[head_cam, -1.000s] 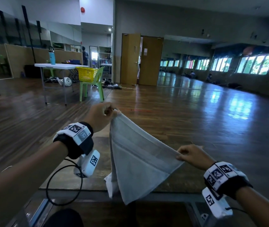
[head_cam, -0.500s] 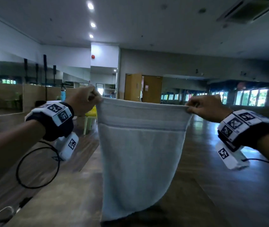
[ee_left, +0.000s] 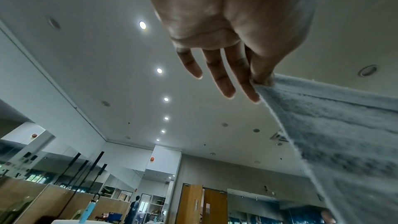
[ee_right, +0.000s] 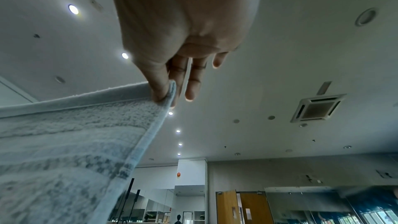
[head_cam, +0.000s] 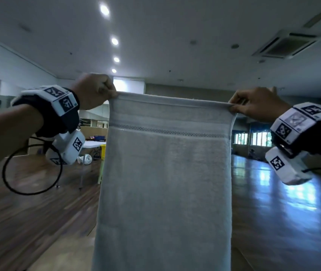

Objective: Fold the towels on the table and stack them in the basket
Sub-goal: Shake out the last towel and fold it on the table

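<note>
A pale grey towel (head_cam: 163,173) hangs flat and upright in the air in front of the person, held up by its two top corners at about the height of the head camera. Its top edge runs nearly level between the hands, and a woven band crosses it a little below that edge. The lower part of the cloth runs out of the head view at the bottom.

The left hand (head_cam: 94,90) pinches the top left corner between the thumb and the forefinger; in the left wrist view the other fingers (ee_left: 224,81) reach out straight beside the cloth. The right hand (head_cam: 257,104) pinches the top right corner in the same way, the thumb pressed on the hem, with the remaining fingers (ee_right: 191,84) extended past it.

Each forearm carries a black wrist strap with white marker blocks; a black cable (head_cam: 30,173) loops below the left wrist.

Behind the towel lies a wooden floor (head_cam: 28,222). A white table (head_cam: 94,144) stands far off on the left, with a yellow basket (head_cam: 102,151) just showing at the towel's left edge.
</note>
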A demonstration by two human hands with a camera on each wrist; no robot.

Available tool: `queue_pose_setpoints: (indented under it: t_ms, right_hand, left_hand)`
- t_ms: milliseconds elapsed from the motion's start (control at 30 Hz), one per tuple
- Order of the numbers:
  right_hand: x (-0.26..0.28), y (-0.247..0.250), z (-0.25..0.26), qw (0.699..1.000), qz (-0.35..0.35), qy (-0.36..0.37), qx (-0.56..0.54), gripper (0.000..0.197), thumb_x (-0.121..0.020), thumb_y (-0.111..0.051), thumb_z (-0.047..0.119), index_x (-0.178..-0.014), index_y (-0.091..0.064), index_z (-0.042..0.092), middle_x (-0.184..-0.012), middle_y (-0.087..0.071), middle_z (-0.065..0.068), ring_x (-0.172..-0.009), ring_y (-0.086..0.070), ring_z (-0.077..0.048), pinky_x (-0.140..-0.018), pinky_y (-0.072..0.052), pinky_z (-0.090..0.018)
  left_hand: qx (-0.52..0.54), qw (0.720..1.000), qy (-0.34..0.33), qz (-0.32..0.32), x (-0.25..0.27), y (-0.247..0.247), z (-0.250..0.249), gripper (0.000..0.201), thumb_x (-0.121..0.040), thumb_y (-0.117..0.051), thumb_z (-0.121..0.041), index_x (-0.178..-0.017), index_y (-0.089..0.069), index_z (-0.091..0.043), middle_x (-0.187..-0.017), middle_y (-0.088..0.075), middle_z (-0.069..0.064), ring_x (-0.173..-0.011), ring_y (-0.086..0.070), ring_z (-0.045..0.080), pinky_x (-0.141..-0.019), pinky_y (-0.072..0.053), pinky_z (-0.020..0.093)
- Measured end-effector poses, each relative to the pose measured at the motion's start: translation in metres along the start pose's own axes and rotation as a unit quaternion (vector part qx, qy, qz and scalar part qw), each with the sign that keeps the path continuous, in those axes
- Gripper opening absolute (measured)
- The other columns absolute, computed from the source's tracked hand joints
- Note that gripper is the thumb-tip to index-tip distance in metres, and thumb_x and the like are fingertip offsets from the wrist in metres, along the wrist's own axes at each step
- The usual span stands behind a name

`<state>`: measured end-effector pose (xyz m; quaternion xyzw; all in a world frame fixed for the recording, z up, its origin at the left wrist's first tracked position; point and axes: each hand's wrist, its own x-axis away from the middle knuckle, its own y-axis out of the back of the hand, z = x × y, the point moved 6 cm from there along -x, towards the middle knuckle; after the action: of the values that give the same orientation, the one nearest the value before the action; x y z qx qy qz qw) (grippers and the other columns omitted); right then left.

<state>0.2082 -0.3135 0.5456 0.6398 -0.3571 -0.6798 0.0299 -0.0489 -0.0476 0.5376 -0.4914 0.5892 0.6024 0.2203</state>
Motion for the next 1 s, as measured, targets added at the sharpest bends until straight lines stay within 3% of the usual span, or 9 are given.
queue_pose_setpoints:
  t_ms: [133,267,333,433,567,700,800,1000]
  right_hand:
    - [-0.002,-0.044,-0.012,0.999,0.036,-0.016,-0.031,0.009,-0.082,-0.068,0.032,-0.076,-0.062,0.030,-0.074,-0.060,0.013,-0.087,-0.056,-0.017,-0.102,-0.022,-0.044]
    - [0.008,-0.105,-0.024,0.994,0.087,-0.029,-0.051,0.020,-0.080,-0.070,0.032,-0.066,-0.057,0.038,-0.071,-0.058,0.023,-0.085,-0.058,-0.017,-0.102,-0.030,-0.054]
    - [0.016,-0.138,-0.026,0.993,0.108,-0.026,-0.050,0.018,-0.082,-0.067,0.034,-0.068,-0.056,0.040,-0.072,-0.059,0.023,-0.085,-0.056,-0.015,-0.102,-0.029,-0.049]
    - [0.026,-0.171,-0.025,0.994,0.108,-0.025,-0.012,0.008,-0.086,-0.059,0.042,-0.079,-0.057,0.039,-0.081,-0.063,0.015,-0.089,-0.055,-0.014,-0.083,-0.017,-0.031]
    - [0.027,-0.202,-0.023,0.995,0.092,-0.029,0.011,0.010,-0.088,-0.056,0.044,-0.080,-0.054,0.038,-0.080,-0.059,0.015,-0.086,-0.054,-0.014,-0.080,-0.016,-0.032]
    - [0.035,-0.236,-0.025,0.996,0.068,-0.049,0.006,0.009,-0.088,-0.058,0.039,-0.083,-0.060,0.032,-0.081,-0.058,0.014,-0.087,-0.056,-0.016,-0.086,-0.020,-0.034]
    - [0.058,-0.277,-0.030,0.992,0.103,-0.072,-0.014,0.008,-0.088,-0.058,0.038,-0.086,-0.062,0.031,-0.083,-0.058,0.014,-0.091,-0.058,-0.016,-0.094,-0.021,-0.037]
    - [0.168,-0.368,-0.031,0.972,0.210,-0.099,-0.042,0.008,-0.089,-0.057,0.028,-0.087,-0.065,0.031,-0.083,-0.065,0.009,-0.096,-0.060,-0.018,-0.090,-0.021,-0.036]
  left_hand:
    - [-0.022,0.999,0.007,0.040,-0.002,-0.036,0.020,0.016,-0.088,-0.061,-0.025,-0.091,-0.061,-0.009,-0.088,-0.060,0.006,-0.074,-0.054,0.023,-0.065,-0.040,0.027]
    - [-0.044,0.995,0.024,0.090,0.010,-0.089,0.056,0.015,-0.085,-0.062,-0.033,-0.081,-0.056,-0.020,-0.085,-0.064,0.007,-0.074,-0.060,0.025,-0.071,-0.054,0.038]
    - [-0.046,0.992,0.026,0.114,0.020,-0.117,0.072,0.015,-0.084,-0.064,-0.032,-0.081,-0.055,-0.020,-0.084,-0.065,0.007,-0.075,-0.060,0.025,-0.073,-0.053,0.037]
    - [-0.049,0.990,0.030,0.129,0.031,-0.148,0.092,0.016,-0.085,-0.064,-0.031,-0.086,-0.057,-0.017,-0.085,-0.065,0.005,-0.077,-0.061,0.025,-0.073,-0.052,0.035]
    - [-0.034,0.990,0.045,0.127,0.035,-0.175,0.111,0.014,-0.084,-0.064,-0.032,-0.081,-0.053,-0.023,-0.084,-0.064,0.004,-0.076,-0.061,0.026,-0.073,-0.054,0.040]
    - [-0.018,0.994,0.044,0.097,0.046,-0.205,0.126,0.013,-0.083,-0.065,-0.027,-0.083,-0.057,-0.017,-0.081,-0.062,0.007,-0.075,-0.059,0.027,-0.071,-0.050,0.038]
    - [-0.014,0.991,0.058,0.120,0.071,-0.243,0.140,0.010,-0.085,-0.064,-0.023,-0.083,-0.056,-0.017,-0.082,-0.061,0.006,-0.074,-0.054,0.022,-0.070,-0.044,0.031]
    - [-0.020,0.971,0.091,0.220,0.179,-0.331,0.171,0.009,-0.086,-0.062,-0.027,-0.087,-0.058,-0.018,-0.088,-0.068,0.008,-0.082,-0.063,0.031,-0.068,-0.042,0.031]
